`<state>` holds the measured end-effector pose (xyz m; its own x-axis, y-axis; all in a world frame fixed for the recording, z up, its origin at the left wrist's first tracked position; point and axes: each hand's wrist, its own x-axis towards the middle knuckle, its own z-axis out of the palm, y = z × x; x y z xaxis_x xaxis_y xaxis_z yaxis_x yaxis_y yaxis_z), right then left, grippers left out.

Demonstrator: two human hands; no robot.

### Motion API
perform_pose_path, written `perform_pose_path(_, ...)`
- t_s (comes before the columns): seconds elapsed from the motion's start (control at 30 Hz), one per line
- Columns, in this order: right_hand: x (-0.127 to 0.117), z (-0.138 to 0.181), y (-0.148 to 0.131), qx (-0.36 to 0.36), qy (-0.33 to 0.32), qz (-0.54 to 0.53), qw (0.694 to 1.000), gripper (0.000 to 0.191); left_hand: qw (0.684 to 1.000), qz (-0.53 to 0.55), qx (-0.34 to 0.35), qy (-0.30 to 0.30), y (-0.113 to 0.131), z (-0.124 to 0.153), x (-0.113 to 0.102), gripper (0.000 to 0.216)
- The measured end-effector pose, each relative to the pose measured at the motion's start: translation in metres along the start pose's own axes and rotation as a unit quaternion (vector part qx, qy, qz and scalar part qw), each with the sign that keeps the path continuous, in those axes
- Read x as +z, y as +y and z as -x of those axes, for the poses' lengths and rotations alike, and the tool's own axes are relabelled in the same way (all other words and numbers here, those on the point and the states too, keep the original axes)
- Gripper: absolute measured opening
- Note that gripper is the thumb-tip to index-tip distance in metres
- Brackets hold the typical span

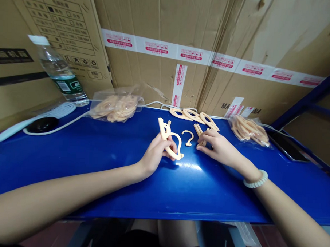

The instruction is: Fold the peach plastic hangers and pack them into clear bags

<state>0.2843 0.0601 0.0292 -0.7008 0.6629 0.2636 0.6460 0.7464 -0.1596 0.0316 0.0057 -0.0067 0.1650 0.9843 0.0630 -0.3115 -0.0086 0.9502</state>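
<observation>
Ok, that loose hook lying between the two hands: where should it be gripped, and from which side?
Probably by its straight stem, from above. The loose hook lies flat on the blue table, alone between the left hand and right hand. Its curl faces the far side; the stem's lower end points toward the person.

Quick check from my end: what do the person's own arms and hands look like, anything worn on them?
Both forearms are bare, with no sleeves in view and no gloves. The left hand carries no ring, watch or band that I can see. The right hand is bare too, but its wrist wears a bracelet of pale, whitish round beads. No markings show on either arm.
</observation>
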Motion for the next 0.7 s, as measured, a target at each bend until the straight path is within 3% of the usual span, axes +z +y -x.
perform_pose_path(0.1,-0.005,0.000,-0.013,-0.009,0.053,-0.011,0.999,0.027,0.994,-0.082,0.069,0.001,-0.001,-0.001,-0.003,0.015)
perform_pose_path(0.23,-0.006,0.001,-0.038,-0.049,0.099,-0.097,0.989,0.041,0.960,-0.212,0.181,-0.020,0.000,-0.004,-0.009,0.024)
perform_pose_path(0.43,-0.005,0.005,-0.061,-0.086,0.045,-0.178,0.979,0.050,0.917,-0.303,0.256,-0.038,0.001,-0.004,-0.012,0.032)
perform_pose_path(0.7,-0.006,0.006,-0.059,-0.035,0.033,-0.290,0.956,0.053,0.888,-0.340,0.306,-0.044,0.001,-0.004,-0.012,0.029)
